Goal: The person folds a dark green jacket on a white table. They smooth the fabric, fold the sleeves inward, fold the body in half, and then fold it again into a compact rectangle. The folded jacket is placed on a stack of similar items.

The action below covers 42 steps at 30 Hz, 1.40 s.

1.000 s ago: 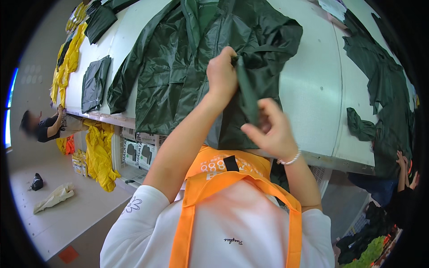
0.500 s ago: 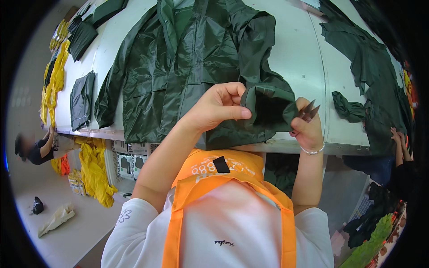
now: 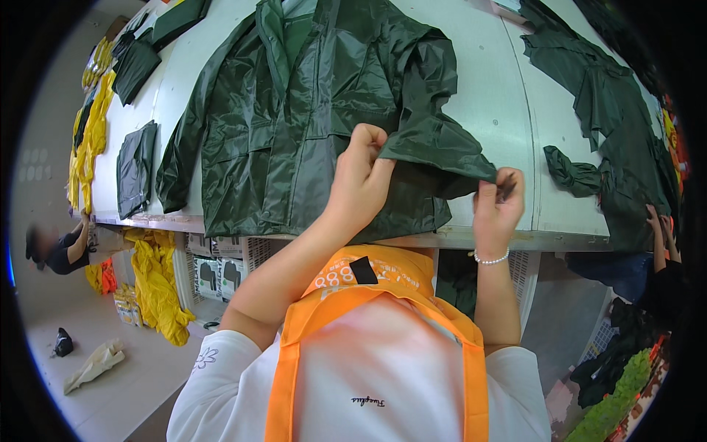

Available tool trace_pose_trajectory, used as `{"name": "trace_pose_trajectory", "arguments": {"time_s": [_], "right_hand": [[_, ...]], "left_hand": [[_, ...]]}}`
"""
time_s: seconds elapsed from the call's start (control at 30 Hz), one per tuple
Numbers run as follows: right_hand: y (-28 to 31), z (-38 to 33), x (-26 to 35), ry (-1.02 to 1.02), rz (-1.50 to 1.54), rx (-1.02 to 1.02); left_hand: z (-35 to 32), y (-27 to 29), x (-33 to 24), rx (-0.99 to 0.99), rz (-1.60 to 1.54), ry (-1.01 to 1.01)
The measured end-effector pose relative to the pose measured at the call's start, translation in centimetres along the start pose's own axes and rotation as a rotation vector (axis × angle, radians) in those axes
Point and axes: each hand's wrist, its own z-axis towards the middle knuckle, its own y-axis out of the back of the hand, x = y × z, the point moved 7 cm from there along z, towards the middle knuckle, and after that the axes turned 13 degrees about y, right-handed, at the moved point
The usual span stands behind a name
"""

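Observation:
A dark green, shiny rain jacket [image 3: 247,136] lies spread on the white table, its front facing up. Its sleeve on the right is bent toward me, and the cuff [image 3: 438,153] is stretched flat between my hands. My left hand [image 3: 359,177] pinches one corner of the cuff edge, over the jacket's lower front. At the opposite corner, my right hand [image 3: 498,206] is closed on the fabric. Thread snips [image 3: 507,191] sit in that same hand, mostly hidden by the fingers.
A folded dark garment [image 3: 136,169] lies left of the jacket on the white table [image 3: 490,110]. More dark green garments [image 3: 618,110] cover the right side. Other people's hands [image 3: 657,225] are at the right edge, and a person [image 3: 62,247] stands at far left. Yellow garments [image 3: 156,283] hang below.
The cuff, earlier an open loop facing me, is now drawn flat. My left hand has turned more upright, and the snips' blades in my right hand no longer point up.

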Motion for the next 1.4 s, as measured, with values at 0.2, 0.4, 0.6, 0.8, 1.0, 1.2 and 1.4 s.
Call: {"name": "trace_pose_trajectory", "arguments": {"time_s": [0.2, 0.4, 0.6, 0.8, 1.0, 1.2, 1.4], "right_hand": [[-2.5, -0.3, 1.4, -0.105, 0.005, 0.142], [1.1, 0.8, 1.5, 0.033, -0.141, -0.135], [0.5, -0.9, 1.3, -0.021, -0.281, 0.071], [0.6, -1.1, 2.1, -0.081, -0.253, 0.434], [-1.9, 1.7, 5.9, -0.079, -0.197, 0.624], [-3.9, 2.5, 6.3, -0.049, -0.121, 0.636], [-3.9, 2.4, 5.3, -0.158, 0.023, 0.611]], "left_hand": [[0.2, -2.0, -0.3, 0.212, -0.170, 0.052], [-0.2, 0.7, -2.8, -0.276, 0.265, -0.212], [-2.2, -1.1, -4.6, -0.269, 0.509, -0.719], [-2.7, -1.5, -5.5, -0.217, 0.623, -0.817], [-3.3, -3.1, -6.0, -0.156, 0.710, -0.922], [-3.6, -3.7, -6.0, -0.128, 0.712, -0.984], [-3.8, -3.9, -6.3, -0.139, 0.722, -1.023]]}}
